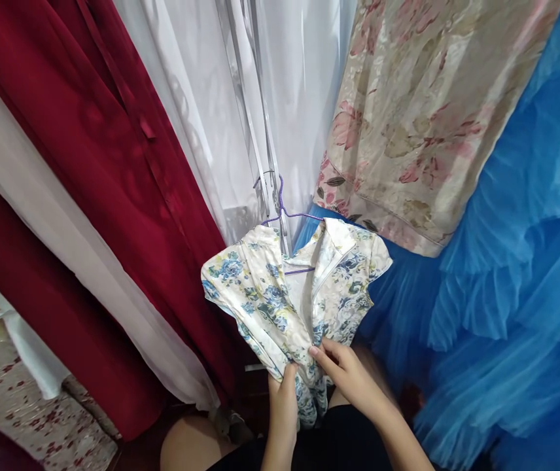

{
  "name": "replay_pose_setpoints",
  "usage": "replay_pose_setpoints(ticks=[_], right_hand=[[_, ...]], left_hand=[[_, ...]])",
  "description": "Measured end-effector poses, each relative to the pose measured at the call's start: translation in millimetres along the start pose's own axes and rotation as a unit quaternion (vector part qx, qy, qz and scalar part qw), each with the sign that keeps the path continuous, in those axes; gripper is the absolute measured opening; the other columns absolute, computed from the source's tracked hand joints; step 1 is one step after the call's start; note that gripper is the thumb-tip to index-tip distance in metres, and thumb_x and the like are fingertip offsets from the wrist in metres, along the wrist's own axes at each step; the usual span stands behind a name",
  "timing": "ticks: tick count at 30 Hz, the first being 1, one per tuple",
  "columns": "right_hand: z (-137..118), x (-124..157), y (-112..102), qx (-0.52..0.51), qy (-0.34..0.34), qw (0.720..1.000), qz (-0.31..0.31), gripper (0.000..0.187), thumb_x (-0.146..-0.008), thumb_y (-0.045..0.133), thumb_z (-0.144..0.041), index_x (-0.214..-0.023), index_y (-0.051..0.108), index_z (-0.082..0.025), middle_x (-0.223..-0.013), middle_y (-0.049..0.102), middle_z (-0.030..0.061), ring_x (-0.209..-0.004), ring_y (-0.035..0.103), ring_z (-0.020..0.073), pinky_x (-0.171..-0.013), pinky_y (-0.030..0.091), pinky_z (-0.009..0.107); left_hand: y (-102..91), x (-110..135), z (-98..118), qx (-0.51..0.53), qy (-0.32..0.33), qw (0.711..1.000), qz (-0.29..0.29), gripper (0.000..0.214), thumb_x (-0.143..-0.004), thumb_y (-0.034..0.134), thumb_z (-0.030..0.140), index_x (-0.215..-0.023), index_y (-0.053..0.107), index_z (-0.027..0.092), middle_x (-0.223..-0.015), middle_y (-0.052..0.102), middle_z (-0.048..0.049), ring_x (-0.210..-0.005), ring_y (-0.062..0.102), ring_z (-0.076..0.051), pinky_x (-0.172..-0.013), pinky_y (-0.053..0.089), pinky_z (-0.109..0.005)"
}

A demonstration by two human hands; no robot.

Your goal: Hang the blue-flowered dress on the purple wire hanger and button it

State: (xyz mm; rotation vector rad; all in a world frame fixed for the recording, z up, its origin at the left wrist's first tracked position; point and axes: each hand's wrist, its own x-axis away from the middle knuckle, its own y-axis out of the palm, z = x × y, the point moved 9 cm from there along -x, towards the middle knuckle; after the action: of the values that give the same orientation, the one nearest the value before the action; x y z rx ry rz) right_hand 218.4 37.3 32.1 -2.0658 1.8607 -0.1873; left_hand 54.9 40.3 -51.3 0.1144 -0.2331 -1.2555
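A white shirt with blue flowers (265,294) hangs on a purple wire hanger (282,206), low in the middle of the view. My left hand (284,399) is closed on the shirt's front edge near its lower part. My right hand (343,369) pinches the opposite front edge beside it, fingertips at the placket. Both hands sit close together where the two front panels meet. The collar lies open above them.
Dark red cloth (113,176) and a white sheer layer (54,216) hang at the left. Sheer white fabric (304,85) hangs behind the hanger. A beige floral garment (422,124) and blue ruffled tulle (520,281) fill the right. My knee (192,445) shows below.
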Motion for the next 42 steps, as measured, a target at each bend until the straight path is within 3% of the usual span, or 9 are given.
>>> replay_pose_setpoints(ticks=[3, 5, 7, 9, 13, 17, 23, 29, 42], right_hand=[[15.6, 0.1, 6.0, -0.065, 0.018, 0.998, -0.016, 0.052, -0.098, 0.046, -0.057, -0.062, 0.051, -0.019, -0.055, 0.049, -0.0014, -0.057, 0.047, 0.0154, -0.057, 0.033, 0.027], [26.2, 0.9, 15.7, -0.141, 0.053, 0.988, -0.037, 0.053, -0.094, 0.048, -0.061, -0.065, 0.058, -0.018, -0.048, 0.051, -0.0017, -0.047, 0.045, 0.0138, -0.052, 0.031, 0.026], [30.3, 1.1, 27.0, -0.206, 0.092, 0.972, -0.059, 0.053, -0.09, 0.052, -0.063, -0.066, 0.062, -0.017, -0.043, 0.052, -0.0017, -0.038, 0.039, 0.0115, -0.046, 0.026, 0.025], [28.1, -0.9, 34.4, -0.238, 0.115, 0.963, -0.062, 0.051, -0.088, 0.054, -0.062, -0.063, 0.062, -0.017, -0.041, 0.055, -0.0006, -0.034, 0.036, 0.01, -0.043, 0.025, 0.025], [25.5, -9.4, 39.2, -0.249, 0.109, 0.962, -0.024, 0.047, -0.084, 0.057, -0.059, -0.06, 0.059, -0.019, -0.041, 0.056, -0.0005, -0.035, 0.039, 0.0104, -0.043, 0.027, 0.024], [40.9, -14.9, 48.2, -0.221, 0.094, 0.97, -0.033, 0.043, -0.085, 0.056, -0.058, -0.068, 0.058, -0.019, -0.044, 0.057, -0.0019, -0.037, 0.038, 0.0107, -0.045, 0.028, 0.024], [62.1, -15.5, 64.7, -0.18, 0.092, 0.978, -0.051, 0.035, -0.09, 0.055, -0.049, -0.071, 0.055, -0.019, -0.048, 0.058, -0.0022, -0.041, 0.041, 0.0115, -0.049, 0.03, 0.025], [59.2, -9.7, 80.9, -0.174, 0.09, 0.976, -0.091, 0.034, -0.092, 0.054, -0.047, -0.077, 0.059, -0.017, -0.052, 0.058, -0.0022, -0.046, 0.045, 0.0116, -0.051, 0.034, 0.023], [70.4, -4.0, 67.1, -0.168, 0.096, 0.978, -0.076, 0.022, -0.095, 0.051, -0.039, -0.092, 0.058, -0.018, -0.057, 0.061, -0.003, -0.048, 0.047, 0.0115, -0.049, 0.034, 0.022]], left_hand=[[-18.7, -5.9, 11.8, -0.022, 0.038, 0.999, 0.03, 0.053, -0.075, 0.072, 0.033, -0.124, 0.059, 0.016, -0.114, 0.069, -0.0136, -0.112, 0.065, -0.033, -0.096, 0.051, -0.042], [-42.4, -2.1, 41.5, -0.036, 0.172, 0.976, 0.124, 0.057, -0.077, 0.073, 0.033, -0.128, 0.05, 0.02, -0.124, 0.062, -0.0132, -0.116, 0.061, -0.03, -0.1, 0.047, -0.042], [-56.8, 14.0, 70.2, -0.052, 0.318, 0.924, 0.205, 0.058, -0.078, 0.074, 0.03, -0.127, 0.045, 0.023, -0.128, 0.055, -0.0118, -0.12, 0.056, -0.028, -0.104, 0.044, -0.042], [-47.5, 20.2, 81.5, -0.085, 0.38, 0.904, 0.176, 0.053, -0.08, 0.073, 0.028, -0.125, 0.046, 0.023, -0.126, 0.054, -0.0115, -0.12, 0.055, -0.027, -0.105, 0.043, -0.042], [-11.4, -1.6, 58.8, -0.166, 0.307, 0.937, 0.037, 0.04, -0.089, 0.064, 0.027, -0.126, 0.049, 0.022, -0.127, 0.057, -0.0131, -0.121, 0.056, -0.028, -0.105, 0.042, -0.043], [7.3, -43.5, 30.5, -0.214, 0.234, 0.948, -0.007, 0.039, -0.086, 0.068, 0.032, -0.121, 0.054, 0.022, -0.125, 0.061, -0.013, -0.116, 0.059, -0.029, -0.099, 0.044, -0.043], [43.9, -88.0, 29.4, -0.23, 0.257, 0.937, -0.049, 0.026, -0.085, 0.068, 0.036, -0.103, 0.061, 0.019, -0.1, 0.069, -0.0098, -0.092, 0.066, -0.023, -0.085, 0.05, -0.036], [60.2, -98.0, 26.9, -0.23, 0.239, 0.943, -0.04, 0.022, -0.093, 0.057, 0.038, -0.096, 0.064, 0.018, -0.087, 0.07, -0.0075, -0.074, 0.065, -0.019, -0.071, 0.049, -0.03], [72.5, -118.3, 27.0, -0.199, 0.242, 0.95, -0.008, 0.018, -0.087, 0.062, 0.034, -0.08, 0.064, 0.018, -0.074, 0.069, -0.0052, -0.067, 0.065, -0.018, -0.066, 0.048, -0.027]])
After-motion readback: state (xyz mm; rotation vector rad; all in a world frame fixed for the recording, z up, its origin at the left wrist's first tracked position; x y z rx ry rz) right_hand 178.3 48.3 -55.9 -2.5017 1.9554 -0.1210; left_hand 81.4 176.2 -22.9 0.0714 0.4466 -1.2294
